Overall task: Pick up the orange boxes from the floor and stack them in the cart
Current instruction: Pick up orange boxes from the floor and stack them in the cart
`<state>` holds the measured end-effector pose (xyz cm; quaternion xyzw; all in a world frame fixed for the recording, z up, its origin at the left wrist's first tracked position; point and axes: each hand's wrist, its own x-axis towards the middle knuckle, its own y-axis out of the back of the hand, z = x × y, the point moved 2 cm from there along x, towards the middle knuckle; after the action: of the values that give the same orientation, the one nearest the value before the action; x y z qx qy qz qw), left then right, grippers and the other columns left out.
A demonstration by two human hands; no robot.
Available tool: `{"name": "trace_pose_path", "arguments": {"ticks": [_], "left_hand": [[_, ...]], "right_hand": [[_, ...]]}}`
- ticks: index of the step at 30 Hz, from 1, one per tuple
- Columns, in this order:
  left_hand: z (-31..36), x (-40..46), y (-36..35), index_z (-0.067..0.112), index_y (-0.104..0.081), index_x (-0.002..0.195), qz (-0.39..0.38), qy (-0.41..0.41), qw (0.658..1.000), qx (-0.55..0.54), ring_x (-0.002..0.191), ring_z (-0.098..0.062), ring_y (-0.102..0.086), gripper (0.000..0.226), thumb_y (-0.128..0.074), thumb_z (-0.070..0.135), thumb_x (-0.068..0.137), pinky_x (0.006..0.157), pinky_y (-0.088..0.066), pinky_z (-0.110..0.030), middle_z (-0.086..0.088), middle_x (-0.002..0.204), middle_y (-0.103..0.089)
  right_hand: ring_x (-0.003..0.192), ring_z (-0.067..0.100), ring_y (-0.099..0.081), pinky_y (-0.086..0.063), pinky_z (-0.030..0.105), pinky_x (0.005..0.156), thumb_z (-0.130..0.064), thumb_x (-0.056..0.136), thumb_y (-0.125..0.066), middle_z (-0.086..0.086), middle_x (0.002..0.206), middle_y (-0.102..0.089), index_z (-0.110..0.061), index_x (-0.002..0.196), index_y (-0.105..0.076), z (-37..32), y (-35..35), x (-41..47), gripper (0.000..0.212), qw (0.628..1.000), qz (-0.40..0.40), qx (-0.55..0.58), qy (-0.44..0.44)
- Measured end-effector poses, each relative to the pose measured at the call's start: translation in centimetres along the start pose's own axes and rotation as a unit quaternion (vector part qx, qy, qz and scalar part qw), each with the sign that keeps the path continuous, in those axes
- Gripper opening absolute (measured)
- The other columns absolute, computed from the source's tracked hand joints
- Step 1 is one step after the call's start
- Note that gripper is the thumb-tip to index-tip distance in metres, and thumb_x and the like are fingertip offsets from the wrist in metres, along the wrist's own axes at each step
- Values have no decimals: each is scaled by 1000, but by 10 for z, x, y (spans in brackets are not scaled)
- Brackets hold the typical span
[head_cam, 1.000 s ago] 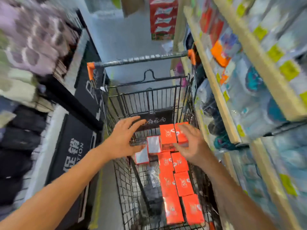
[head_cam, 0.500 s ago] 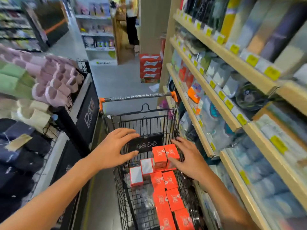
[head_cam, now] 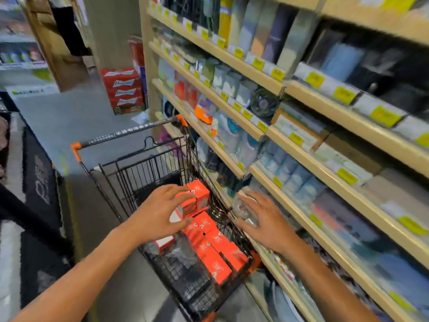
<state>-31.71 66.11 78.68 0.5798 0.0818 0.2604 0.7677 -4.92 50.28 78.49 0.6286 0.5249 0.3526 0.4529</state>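
Cart (head_cam: 120,173) sits just beside shelves (head_cam: 255,133), black wire w/ orange-tipped handle (head_cam: 130,132). Orange boxes (head_cam: 209,242) lie inside cart in two rows along its shelf side, w/ two more stacked on top at handle end. L hand (head_cam: 160,214) hovers over that top pair, fingers spread, curved, holding nothing. R hand (head_cam: 262,219) is outside cart, over its shelf-side rim, fingers splayed flat. Red cartons (head_cam: 121,89) stand on floor beyond cart
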Motion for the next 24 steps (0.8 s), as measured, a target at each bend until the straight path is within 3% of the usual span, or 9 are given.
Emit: {"name": "trace_pose_path", "arguments": {"ticks": [6, 8, 11, 15, 19, 24], "left_hand": [[72, 36, -22, 25, -56, 138, -27, -100, 994, -14, 129, -18, -50, 67, -45, 69, 90, 110, -40, -42, 4, 139, -56], [106, 49, -32, 25, -55, 139, -40, -135, 990, -13, 128, -20, -50, 70, -40, 72, 90, 109, -41, -42, 2, 140, -55], [166, 64, -49, 26, -53, 139, -67, -195, 978, -10, 127, -23, -50, 66, -50, 67, 87, 107, -40, -41, 0, 139, -55], [256, 75, -76, 23, -54, 138, -95, -283, 954, -11, 121, -27, -54, 66, -53, 65, 86, 102, -43, -43, -3, 136, -56], [376, 65, -98, 26, -55, 137, -111, -369, 923, 9, 123, -24, -48, 66, -52, 66, 84, 105, -27, -36, -3, 138, -56], [503, 35, -135, 31, -33, 153, -147, -441, 885, 7, 143, -25, -24, 78, -38, 74, 87, 120, -14, -44, -1, 158, -31]], "right_hand": [[147, 21, -25, -25, 47, 121, -82, 87, -30, -9, 160, -32, -42, 150, -38, 29, 21, -84, 76, 995, 29, -26, -95], [147, 21, -25, -25, 45, 120, -87, 85, -19, -8, 161, -31, -38, 152, -38, 44, 26, -117, 85, 989, 40, -39, -140], [149, 24, -20, -22, 45, 122, -94, 77, -3, -6, 162, -27, -36, 155, -34, 66, 37, -179, 101, 976, 59, -42, -207], [154, 24, -5, -12, 45, 125, -94, 75, -8, -7, 167, -15, -40, 156, -26, 89, 50, -272, 99, 955, 75, -17, -287], [155, 24, -2, -9, 46, 126, -84, 85, -29, -8, 168, -12, -40, 157, -23, 114, 56, -388, 85, 921, 108, -6, -374], [154, 26, -4, -6, 50, 125, -94, 69, -5, -4, 168, -10, -39, 158, -21, 138, 51, -525, 106, 879, 123, -7, -461]]}}
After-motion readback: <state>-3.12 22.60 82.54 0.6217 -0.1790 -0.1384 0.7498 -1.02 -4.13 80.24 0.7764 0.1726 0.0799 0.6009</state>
